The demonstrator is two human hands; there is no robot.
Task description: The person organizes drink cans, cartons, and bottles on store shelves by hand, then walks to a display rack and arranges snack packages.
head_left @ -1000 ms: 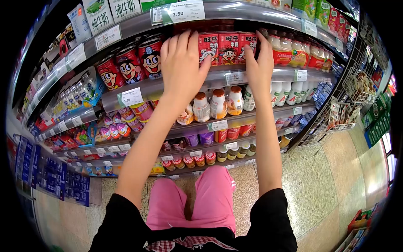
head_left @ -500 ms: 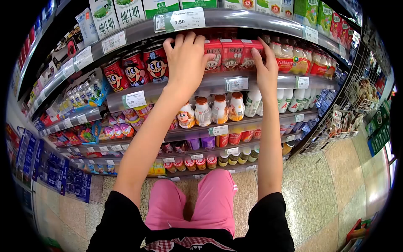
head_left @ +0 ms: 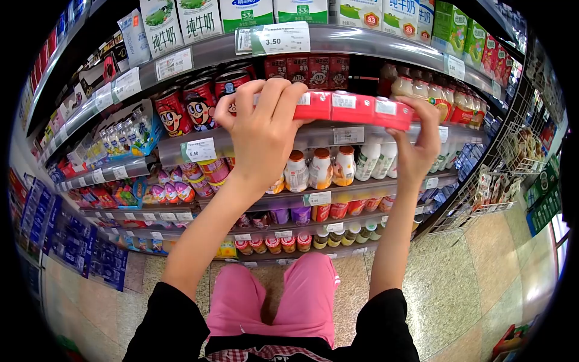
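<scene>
A row of red milk cartons (head_left: 353, 108) is held between both hands, out in front of the shelf, its tops facing me. My left hand (head_left: 263, 130) wraps round the row's left end, fingers over the top and thumb near the front. At the right end, my right hand (head_left: 417, 142) grips with the fingers behind and the thumb below. The row tilts down slightly to the right. Behind it, more red cartons (head_left: 319, 71) stand deeper on the shelf. Red cans with cartoon faces (head_left: 199, 104) stand left of my left hand.
Bottle packs (head_left: 422, 90) stand to the right on the same shelf. The upper shelf edge (head_left: 362, 41) runs above the hands. Small bottles (head_left: 319, 169) line the shelf below. A wire rack (head_left: 470, 193) is at the right, and blue hanging packs (head_left: 72, 241) at the lower left.
The hands have drawn the red carton row out of the shelf towards me and tipped it so its tops show. Cartons farther back are now visible.
</scene>
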